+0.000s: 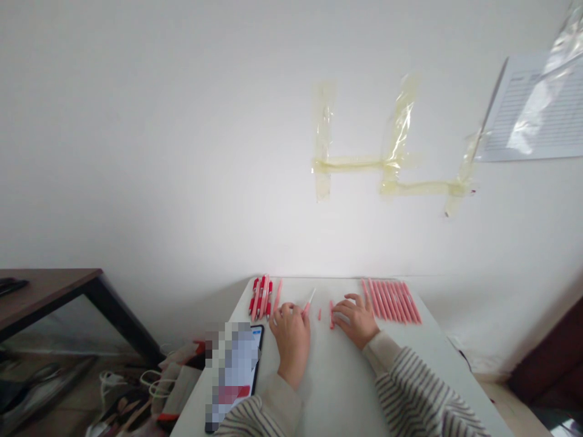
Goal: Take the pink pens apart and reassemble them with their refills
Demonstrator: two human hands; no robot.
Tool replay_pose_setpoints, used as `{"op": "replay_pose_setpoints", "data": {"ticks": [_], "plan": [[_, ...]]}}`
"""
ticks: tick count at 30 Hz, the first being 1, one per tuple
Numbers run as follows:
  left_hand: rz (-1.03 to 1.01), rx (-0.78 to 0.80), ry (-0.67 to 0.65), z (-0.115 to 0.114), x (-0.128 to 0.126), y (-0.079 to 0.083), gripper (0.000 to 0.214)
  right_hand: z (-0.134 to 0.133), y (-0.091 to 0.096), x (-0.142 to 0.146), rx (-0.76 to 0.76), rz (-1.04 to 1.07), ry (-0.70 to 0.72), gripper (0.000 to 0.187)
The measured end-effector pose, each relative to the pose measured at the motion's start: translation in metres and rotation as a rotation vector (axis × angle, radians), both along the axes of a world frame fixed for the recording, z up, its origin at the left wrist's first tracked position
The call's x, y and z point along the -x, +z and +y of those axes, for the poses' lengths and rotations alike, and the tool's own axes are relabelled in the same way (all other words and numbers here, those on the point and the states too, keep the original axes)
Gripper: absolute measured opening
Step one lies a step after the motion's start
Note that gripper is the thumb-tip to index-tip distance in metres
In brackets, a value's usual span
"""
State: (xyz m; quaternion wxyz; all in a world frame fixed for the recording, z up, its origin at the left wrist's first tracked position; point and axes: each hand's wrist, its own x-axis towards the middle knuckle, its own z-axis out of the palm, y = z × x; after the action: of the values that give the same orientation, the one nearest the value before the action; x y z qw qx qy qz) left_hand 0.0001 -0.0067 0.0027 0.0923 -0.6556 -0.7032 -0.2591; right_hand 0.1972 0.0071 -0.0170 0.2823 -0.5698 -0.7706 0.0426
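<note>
My left hand (290, 334) is palm down over the white table with curled fingers. At its thumb side it grips a pink pen part (306, 308) with a thin white refill sticking out of the far end. My right hand (357, 320) has its fingers apart, the fingertips touching the near side of a pink pen barrel (331, 315) on the table. A small pink piece (319, 314) lies between my hands. Beyond my left hand lies a single pink pen (277, 294), beside a group of red and pink pens (261, 298).
A row of several pink pens (392, 300) lies to the right on the white table (337, 388). A phone (259, 346), partly blurred out, is at the left edge. The wall (182, 152) rises behind. A dark desk (54, 282) and clutter with cables (155, 385) are on the left.
</note>
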Motion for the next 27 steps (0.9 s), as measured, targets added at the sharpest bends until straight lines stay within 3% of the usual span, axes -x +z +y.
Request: {"op": "replay_pose_setpoints", "data": {"ticks": [18,27], "plan": [[-0.054,-0.017,-0.014,-0.001,0.000,0.003,0.024,0.008,-0.014,-0.006,-0.120,-0.052,-0.008,0.019],[-0.214,-0.100,-0.178,0.004,0.000,-0.008,0.018,0.019,-0.020,-0.025,-0.325,-0.068,-0.076,0.025]]}}
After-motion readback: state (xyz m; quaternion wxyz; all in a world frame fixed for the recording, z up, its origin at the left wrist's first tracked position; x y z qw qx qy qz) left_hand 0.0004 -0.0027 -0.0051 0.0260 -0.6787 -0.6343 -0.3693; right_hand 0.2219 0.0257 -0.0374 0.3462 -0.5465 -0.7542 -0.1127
